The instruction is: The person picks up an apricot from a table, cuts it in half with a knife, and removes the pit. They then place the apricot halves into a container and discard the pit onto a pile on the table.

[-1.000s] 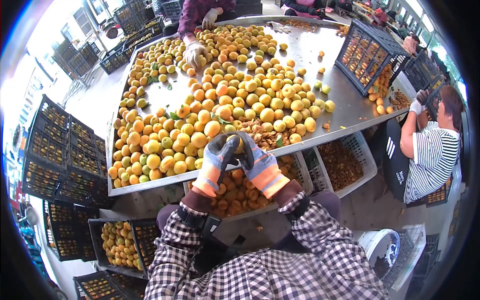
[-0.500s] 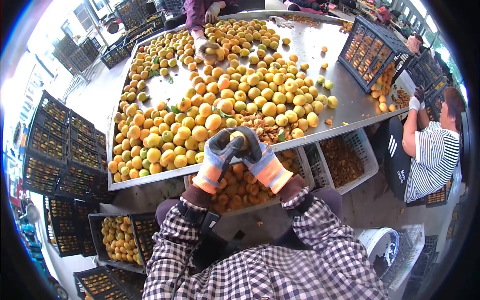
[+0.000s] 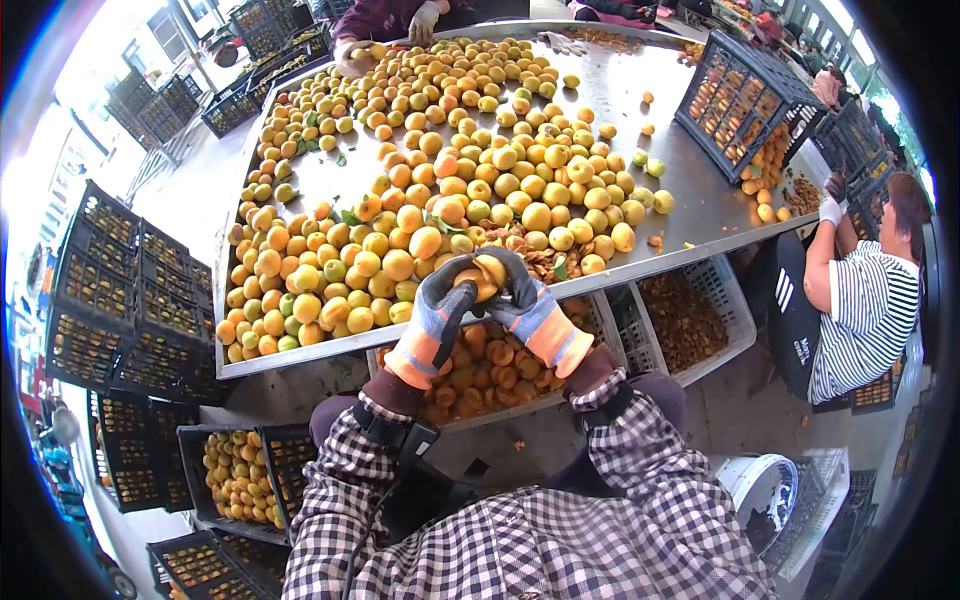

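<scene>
Both my gloved hands hold one apricot [image 3: 480, 277] at the near edge of the steel table [image 3: 690, 215], and the fruit shows as two orange halves parting between my thumbs. My left hand [image 3: 432, 320] grips its left side and my right hand [image 3: 532, 312] its right side. Under my hands stands a white crate [image 3: 600, 330] with halved apricots [image 3: 480, 370]. Whole apricots [image 3: 430, 190] in great number cover the table, and a small heap of pits [image 3: 535, 262] lies just beyond my hands.
A second white crate [image 3: 735, 320] to the right holds brown pits. A person in a striped shirt [image 3: 865, 310] sits at the right. Another person's gloved hands [image 3: 420, 20] work at the table's far end. Black crates of fruit stand stacked on the left [image 3: 120, 300] and tilted on the table's right [image 3: 745, 100].
The apricot between my thumbs has come apart into two halves. The far person's hand has drawn back from the pile to the table's far left edge.
</scene>
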The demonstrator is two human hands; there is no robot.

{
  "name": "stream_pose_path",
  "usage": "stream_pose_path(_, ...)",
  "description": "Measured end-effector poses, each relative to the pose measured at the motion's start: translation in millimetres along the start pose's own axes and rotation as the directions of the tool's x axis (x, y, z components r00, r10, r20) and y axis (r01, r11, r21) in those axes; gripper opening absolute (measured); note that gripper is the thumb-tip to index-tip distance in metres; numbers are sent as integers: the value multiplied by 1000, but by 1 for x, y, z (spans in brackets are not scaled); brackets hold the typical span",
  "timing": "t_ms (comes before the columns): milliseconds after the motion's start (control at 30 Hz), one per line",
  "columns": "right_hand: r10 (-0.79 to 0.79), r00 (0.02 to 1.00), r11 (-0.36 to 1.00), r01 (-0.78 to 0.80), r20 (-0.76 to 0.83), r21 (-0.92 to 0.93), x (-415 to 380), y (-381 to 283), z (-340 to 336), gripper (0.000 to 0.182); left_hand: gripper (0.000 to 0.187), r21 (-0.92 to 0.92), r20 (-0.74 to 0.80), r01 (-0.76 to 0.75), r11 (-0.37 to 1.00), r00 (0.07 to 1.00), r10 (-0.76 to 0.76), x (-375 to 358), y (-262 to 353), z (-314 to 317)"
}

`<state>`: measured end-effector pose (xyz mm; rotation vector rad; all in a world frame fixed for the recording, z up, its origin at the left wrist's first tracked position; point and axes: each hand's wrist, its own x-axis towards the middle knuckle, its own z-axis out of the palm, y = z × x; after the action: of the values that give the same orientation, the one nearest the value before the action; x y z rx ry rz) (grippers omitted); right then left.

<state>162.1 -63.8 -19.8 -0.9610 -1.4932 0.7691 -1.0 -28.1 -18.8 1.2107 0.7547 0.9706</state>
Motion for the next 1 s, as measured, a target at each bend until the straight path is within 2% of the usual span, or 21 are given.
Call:
stream_pose_path(33,226,971,948,-238,77,210,3,-11,-8,49,45,44,22,-88,995,996,87,5,-12,-5)
stream_pose_path(67,419,886,798,-464,199,386,5,-16,-14,47,46,85,46,-174,981,984,171,7,-23,-10)
stream_pose_path(100,401,901,809,-433,166,397,7,-7,-16,45,46,86,43,-174,981,984,171,4,-18,-7)
stream_pose_path(200,429,887,779,-458,168,428,3,-9,-24,44,50,-95,155,64,993,987,-48,-7,7,1)
stream_pose_path(233,458,861,734,-507,222,453,2,-16,-26,46,50,-96,157,63,993,986,-47,-7,9,-4)
stream_pose_path(300,480,832,685,-554,279,473,3,-22,-29,48,52,193,305,126,973,935,-182,-5,13,-10)
stream_pose_path(333,457,847,756,-531,273,382,4,-22,-32,50,56,122,307,69,990,946,-103,-5,5,-8)
stream_pose_path(367,433,860,817,-501,269,286,6,-22,-35,52,56,122,309,70,990,945,-105,-2,3,-6)
stream_pose_path(400,549,759,772,-621,351,136,7,-28,-39,53,58,77,245,91,993,964,-107,1,4,-4)
stream_pose_path(433,412,843,862,-483,346,151,2,-15,-32,56,61,30,175,108,994,978,-111,1,12,1)
stream_pose_path(500,240,909,955,-285,340,88,-2,-3,-23,61,60,-16,158,133,991,979,-128,-2,20,4)
stream_pose_path(567,279,908,922,-345,314,178,3,-3,-23,62,58,-113,154,83,990,986,-65,2,11,3)
stream_pose_path(600,319,902,877,-397,289,272,7,-5,-24,63,52,-109,89,127,986,989,-117,-3,14,5)
stream_pose_path(633,362,920,899,-388,154,203,9,-6,-29,57,52,-109,87,126,986,989,-117,-5,19,5)
stream_pose_path(700,309,940,938,-276,-143,211,22,-13,-32,41,48,-93,137,238,967,965,-224,-8,28,3)
stream_pose_path(767,380,888,767,-145,-260,626,27,-29,-35,21,43,-115,128,226,967,969,-211,-8,18,1)
stream_pose_path(800,335,890,790,-87,-309,607,29,-43,-33,15,42,-8,174,174,985,970,-170,-9,22,4)
stream_pose_path(833,285,873,795,15,-395,606,30,-43,-28,18,41,96,226,115,989,965,-134,-9,24,6)
stream_pose_path(900,219,862,767,138,-457,627,31,-46,-23,20,38,92,214,150,984,962,-167,-7,17,9)
stream_pose_path(967,206,855,757,170,-476,631,32,-51,-19,21,32,83,167,210,974,961,-221,-7,10,9)
stream_pose_path(1000,132,862,750,236,-490,617,33,-50,-19,21,29,56,165,222,974,960,-228,-7,10,13)
